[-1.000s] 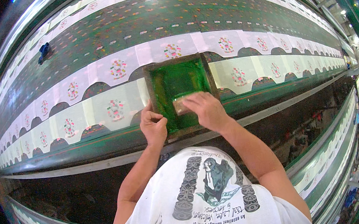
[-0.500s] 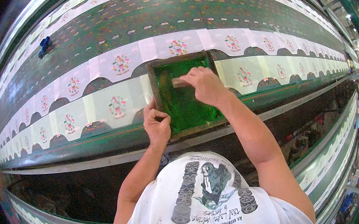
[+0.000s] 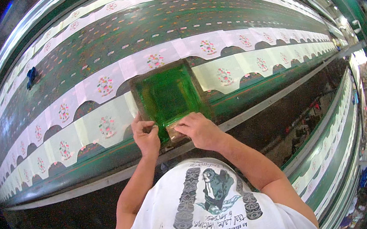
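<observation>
A dark-rimmed screen printing frame (image 3: 157, 69) lies on the near row of pale cloth pieces, its mesh (image 3: 167, 91) coated with wet green ink. My left hand (image 3: 146, 139) is closed on the frame's left edge near its lower corner, thumb and fingers pinched together. In my right hand (image 3: 198, 130) is a small brownish squeegee (image 3: 175, 132), gripped from above and tilted at the frame's near side. My fingers hide part of its blade. Printed cloth pieces lie left (image 3: 106, 128) and right (image 3: 224, 76) of the frame.
The long green table (image 3: 96, 47) carries rows of scalloped cloth pieces with small colourful prints. A dark blue object (image 3: 31, 78) lies at the far left. A metal rail (image 3: 88, 185) runs along the near edge, with a dark gap below it. Another table (image 3: 331, 157) stands at the right.
My right hand has drawn the squeegee from the far part of the frame down to its near edge. My left hand stays at the left edge. The whole view has turned slightly.
</observation>
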### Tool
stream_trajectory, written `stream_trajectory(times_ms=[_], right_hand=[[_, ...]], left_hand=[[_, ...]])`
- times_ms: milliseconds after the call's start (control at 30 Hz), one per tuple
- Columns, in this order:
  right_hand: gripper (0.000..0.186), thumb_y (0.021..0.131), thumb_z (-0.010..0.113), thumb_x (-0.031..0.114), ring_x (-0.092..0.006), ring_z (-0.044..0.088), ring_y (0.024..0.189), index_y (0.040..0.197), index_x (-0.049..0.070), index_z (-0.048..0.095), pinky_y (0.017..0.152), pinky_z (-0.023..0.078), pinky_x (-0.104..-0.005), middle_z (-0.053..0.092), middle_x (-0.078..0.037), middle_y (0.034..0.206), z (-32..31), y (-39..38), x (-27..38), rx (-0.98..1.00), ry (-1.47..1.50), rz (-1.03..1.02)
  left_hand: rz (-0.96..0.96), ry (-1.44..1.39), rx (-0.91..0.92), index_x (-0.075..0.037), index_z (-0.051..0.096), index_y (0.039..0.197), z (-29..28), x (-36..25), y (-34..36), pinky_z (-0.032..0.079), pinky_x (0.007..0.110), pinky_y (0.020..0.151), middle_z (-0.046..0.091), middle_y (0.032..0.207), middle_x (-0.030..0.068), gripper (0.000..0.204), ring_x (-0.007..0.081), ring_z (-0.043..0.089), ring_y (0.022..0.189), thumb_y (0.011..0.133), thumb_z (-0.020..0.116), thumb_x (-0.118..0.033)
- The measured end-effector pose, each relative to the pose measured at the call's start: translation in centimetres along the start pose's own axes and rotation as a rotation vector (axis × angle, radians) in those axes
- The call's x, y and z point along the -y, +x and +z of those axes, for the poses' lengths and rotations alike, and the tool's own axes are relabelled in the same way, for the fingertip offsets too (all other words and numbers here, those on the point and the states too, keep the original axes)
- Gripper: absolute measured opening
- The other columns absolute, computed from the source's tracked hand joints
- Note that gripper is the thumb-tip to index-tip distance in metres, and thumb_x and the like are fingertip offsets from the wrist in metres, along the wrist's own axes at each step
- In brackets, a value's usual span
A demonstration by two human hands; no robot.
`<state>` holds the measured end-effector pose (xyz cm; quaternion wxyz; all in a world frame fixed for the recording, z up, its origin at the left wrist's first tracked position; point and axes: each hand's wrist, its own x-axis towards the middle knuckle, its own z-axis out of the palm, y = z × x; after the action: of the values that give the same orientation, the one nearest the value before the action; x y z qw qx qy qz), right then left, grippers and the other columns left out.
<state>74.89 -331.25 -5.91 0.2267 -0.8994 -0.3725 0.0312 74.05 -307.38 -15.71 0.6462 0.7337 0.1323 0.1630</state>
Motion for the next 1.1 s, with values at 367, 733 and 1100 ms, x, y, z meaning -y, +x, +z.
stream_trajectory(times_ms=[367, 733, 1100], right_hand=[[0.049, 0.092, 0.088, 0.021, -0.0428, 0.059, 0.144, 0.137, 0.008, 0.075, 0.119, 0.048, -0.051, 0.066, -0.017, 0.148, 0.0, -4.3, 0.0, -0.331, -0.013, 0.153], [0.042, 0.096, 0.081, 0.009, -0.0378, 0.065, 0.141, 0.137, 0.002, 0.076, 0.123, 0.048, -0.0473, 0.071, -0.02, 0.147, -1.0, -12.4, -9.1, -0.577, 0.478, 0.428], [0.043, 0.096, 0.078, 0.007, -0.0353, 0.063, 0.143, 0.139, 0.002, 0.075, 0.125, 0.045, -0.0463, 0.071, -0.018, 0.148, -8.7, -21.8, -23.1, -0.552, 0.465, 0.38]], left_hand=[[0.117, 0.195, -0.007, -0.003, 0.081, 0.113, 0.1, -0.5, 0.3, 0.045, 0.045, 0.125, 0.064, 0.158, 0.0291, 0.038, 0.0411, 0.06, 0.148, 0.077, 0.072, 0.006], [0.311, 0.015, -0.042, -0.003, 0.072, 0.09, 7.6, -2.0, -1.1, 0.046, 0.042, 0.119, 0.061, 0.163, 0.0276, 0.019, 0.0375, 0.061, 0.146, 0.078, 0.071, 0.012], [0.116, -0.098, -0.025, -0.004, 0.071, 0.089, 25.9, -2.6, -4.4, 0.044, 0.041, 0.121, 0.065, 0.158, 0.0284, 0.022, 0.0325, 0.063, 0.143, 0.074, 0.073, 0.012]])
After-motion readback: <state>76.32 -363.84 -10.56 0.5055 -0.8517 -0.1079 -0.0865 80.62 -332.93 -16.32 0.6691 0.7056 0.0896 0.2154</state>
